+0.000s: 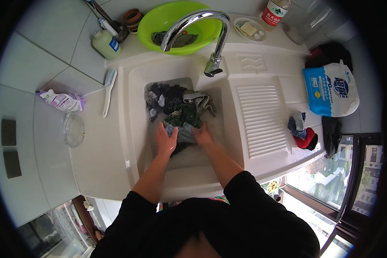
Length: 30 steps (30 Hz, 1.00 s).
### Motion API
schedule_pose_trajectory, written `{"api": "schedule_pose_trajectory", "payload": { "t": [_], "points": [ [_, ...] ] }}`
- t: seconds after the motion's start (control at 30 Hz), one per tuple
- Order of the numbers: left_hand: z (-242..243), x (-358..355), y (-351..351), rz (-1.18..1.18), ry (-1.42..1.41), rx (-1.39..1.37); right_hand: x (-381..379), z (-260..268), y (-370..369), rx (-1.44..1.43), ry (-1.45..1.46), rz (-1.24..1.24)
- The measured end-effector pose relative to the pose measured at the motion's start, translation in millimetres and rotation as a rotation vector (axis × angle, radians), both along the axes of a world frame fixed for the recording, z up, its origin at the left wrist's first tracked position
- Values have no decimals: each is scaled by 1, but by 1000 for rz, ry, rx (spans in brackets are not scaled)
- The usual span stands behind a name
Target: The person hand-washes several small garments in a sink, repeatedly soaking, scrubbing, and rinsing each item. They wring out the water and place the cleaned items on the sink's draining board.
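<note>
Both hands are over the soapy water of a white laundry sink (133,129). My left hand (166,139) grips the left end of a wet grey-blue cloth (184,131). At its other end, my right hand (203,135) holds the same cloth, with the fingertips partly hidden. Touching its far side is a dark green garment (184,114) with a light pattern. Beyond lie black wet clothes (172,96) with suds on them, and a grey garment (200,100) with a pale band. A black piece (181,148) shows under the cloth, near my left wrist.
A chrome faucet (215,61) arches over the sink's far side. Behind it stands a green basin (148,29) with dark cloth inside. A ribbed washboard (261,121) is on the right, then small balled garments (301,130) and a detergent bag (332,90). A scrub brush (108,93) lies left.
</note>
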<state>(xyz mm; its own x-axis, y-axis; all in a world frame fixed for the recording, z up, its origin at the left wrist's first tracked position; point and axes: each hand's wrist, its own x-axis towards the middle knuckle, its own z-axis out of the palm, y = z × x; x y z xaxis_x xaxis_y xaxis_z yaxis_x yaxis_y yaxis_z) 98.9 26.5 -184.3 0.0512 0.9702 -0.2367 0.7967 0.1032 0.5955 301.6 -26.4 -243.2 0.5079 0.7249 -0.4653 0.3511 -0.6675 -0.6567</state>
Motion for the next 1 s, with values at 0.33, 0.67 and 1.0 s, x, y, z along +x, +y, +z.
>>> {"api": "schedule_pose_trajectory", "payload": {
  "t": [0.33,0.67,1.0],
  "points": [
    [-38,3,-26,388,-126,-185,-7,24,-14,-72,-168,790],
    [17,24,-8,208,-2059,-1241,-88,136,-16,512,209,179],
    [46,43,5,537,-1602,-870,-85,134,58,446,55,-19]
  ]
}}
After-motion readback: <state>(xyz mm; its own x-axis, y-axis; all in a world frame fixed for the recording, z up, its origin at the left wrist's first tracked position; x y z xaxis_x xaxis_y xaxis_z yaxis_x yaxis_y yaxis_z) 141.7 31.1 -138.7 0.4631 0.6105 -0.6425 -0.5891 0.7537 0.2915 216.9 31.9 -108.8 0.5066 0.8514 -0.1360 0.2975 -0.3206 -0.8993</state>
